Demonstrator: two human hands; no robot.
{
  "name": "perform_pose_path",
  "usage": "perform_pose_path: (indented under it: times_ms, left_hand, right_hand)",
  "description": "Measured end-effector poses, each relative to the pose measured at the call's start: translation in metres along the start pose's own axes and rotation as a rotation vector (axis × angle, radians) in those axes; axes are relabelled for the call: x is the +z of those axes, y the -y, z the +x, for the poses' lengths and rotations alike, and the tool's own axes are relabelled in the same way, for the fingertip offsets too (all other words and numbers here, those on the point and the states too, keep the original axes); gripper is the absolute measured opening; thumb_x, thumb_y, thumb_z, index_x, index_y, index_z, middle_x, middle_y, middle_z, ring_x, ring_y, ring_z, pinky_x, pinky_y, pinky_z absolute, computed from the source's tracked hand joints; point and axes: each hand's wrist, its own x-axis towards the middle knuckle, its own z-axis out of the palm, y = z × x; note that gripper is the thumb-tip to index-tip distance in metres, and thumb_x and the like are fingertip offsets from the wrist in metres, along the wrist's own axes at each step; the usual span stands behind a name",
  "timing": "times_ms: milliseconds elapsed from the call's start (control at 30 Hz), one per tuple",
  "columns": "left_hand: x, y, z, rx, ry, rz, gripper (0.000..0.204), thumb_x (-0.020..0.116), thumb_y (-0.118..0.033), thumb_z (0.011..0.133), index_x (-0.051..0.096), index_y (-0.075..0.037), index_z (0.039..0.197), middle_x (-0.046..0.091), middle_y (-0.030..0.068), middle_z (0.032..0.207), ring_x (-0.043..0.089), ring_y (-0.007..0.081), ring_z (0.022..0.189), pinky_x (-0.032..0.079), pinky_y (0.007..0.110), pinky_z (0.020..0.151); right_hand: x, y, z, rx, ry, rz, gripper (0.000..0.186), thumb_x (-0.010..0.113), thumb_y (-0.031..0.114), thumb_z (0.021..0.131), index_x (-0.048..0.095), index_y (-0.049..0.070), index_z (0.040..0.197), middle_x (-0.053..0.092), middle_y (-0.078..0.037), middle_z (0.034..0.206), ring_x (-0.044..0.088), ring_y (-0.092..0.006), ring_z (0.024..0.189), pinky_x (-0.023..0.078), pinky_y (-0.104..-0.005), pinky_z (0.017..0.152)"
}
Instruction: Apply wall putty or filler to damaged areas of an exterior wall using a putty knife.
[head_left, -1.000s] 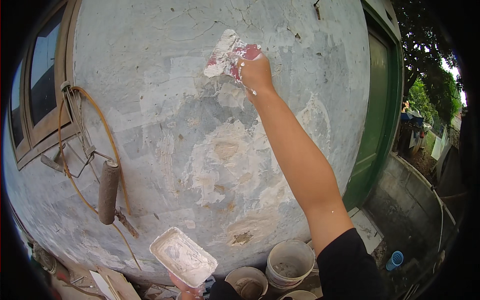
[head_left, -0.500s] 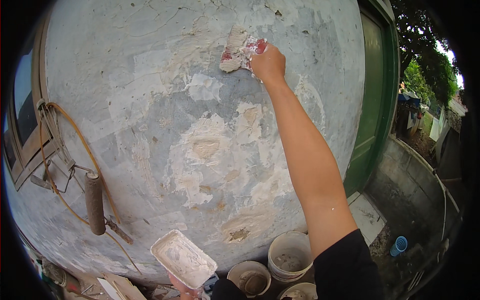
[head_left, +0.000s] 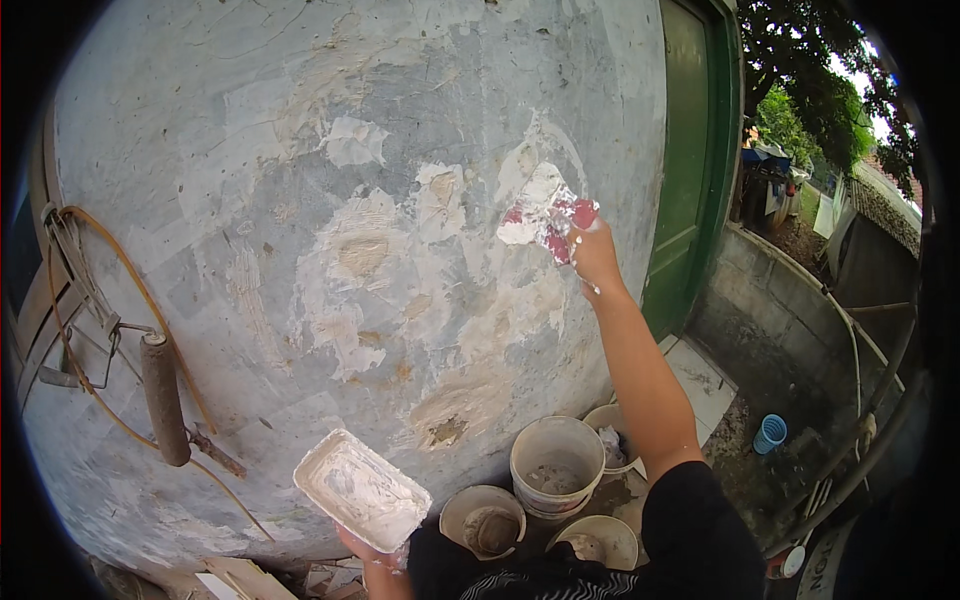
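Left of the green door (head_left: 690, 150), the grey wall (head_left: 300, 180) fills most of your view, with pale, rough patches spread across it. Your view has swung toward the door over the last second, so the wall now sits farther left in the picture.

Below the door and to its left, note the pale buckets (head_left: 560, 497) grouped at the foot of the wall.

Farther left of the door, and low, locate the tray (head_left: 322, 460). It is tilted, white paste coats its inside, and its position in your view has hardly altered. Well left of the door, beyond the tray, the brown paint roller (head_left: 165, 400) hangs beside an orange hose (head_left: 130, 265).

Near the door, on its left, locate the scraper (head_left: 545, 210). White paste thickly covers its red blade. It has shifted down the wall and closer to the door; the coated blade therefore now lies over a pale, curved patch. Contact between edge and wall cannot be confirmed.

Right hand (head_left: 597, 255): fingers curled closely around the scraper's handle.

Left hand (head_left: 365, 548): gripping the tray from below; its fingers are mostly hidden, so their exact spread cannot be determined.
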Motion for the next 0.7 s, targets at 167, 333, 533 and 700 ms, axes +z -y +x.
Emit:
perform_pose_path:
  times_ms: [167,333,533,700]
  left_hand:
    - [0.006,0.011,-0.010,-0.067,0.013,-0.004,0.052,0.034,-0.041,0.084,0.040,-0.007,0.123,0.050,0.0126,0.116,0.052,0.0322,0.100,0.044,0.049,0.082]
    - [-0.003,0.019,-0.003,-0.095,-0.034,-0.034,0.053,0.034,-0.042,0.085,0.038,-0.007,0.124,0.048,0.0129,0.118,0.051,0.0324,0.102,0.043,0.048,0.085]
    - [-0.008,0.016,0.002,-0.109,0.068,0.042,0.057,0.028,-0.049,0.087,0.032,-0.011,0.129,0.040,0.0087,0.127,0.044,0.0311,0.111,0.037,0.047,0.092]
    - [-0.008,0.015,0.001,-0.054,0.010,0.031,0.056,0.028,-0.046,0.087,0.032,-0.010,0.129,0.040,0.0100,0.126,0.044,0.0309,0.111,0.037,0.046,0.092]
  right_hand:
    - [-0.001,-0.045,-0.112,0.244,0.098,0.250,0.021,0.056,0.011,0.083,0.054,0.002,0.102,0.059,-0.003,0.088,0.057,-0.0083,0.073,0.046,-0.0213,0.061]
    - [0.006,-0.068,-0.189,0.472,0.181,0.273,0.020,0.055,0.011,0.084,0.052,0.001,0.101,0.059,-0.004,0.087,0.057,-0.0098,0.071,0.048,-0.0221,0.059]
    - [0.016,-0.098,-0.224,0.665,0.294,0.413,0.022,0.052,0.009,0.085,0.047,0.001,0.105,0.057,-0.007,0.089,0.058,-0.0141,0.066,0.048,-0.0264,0.048]
    - [0.027,-0.104,-0.241,0.695,0.358,0.370,0.022,0.051,0.006,0.085,0.047,0.000,0.105,0.056,-0.006,0.089,0.057,-0.0128,0.072,0.050,-0.0270,0.055]
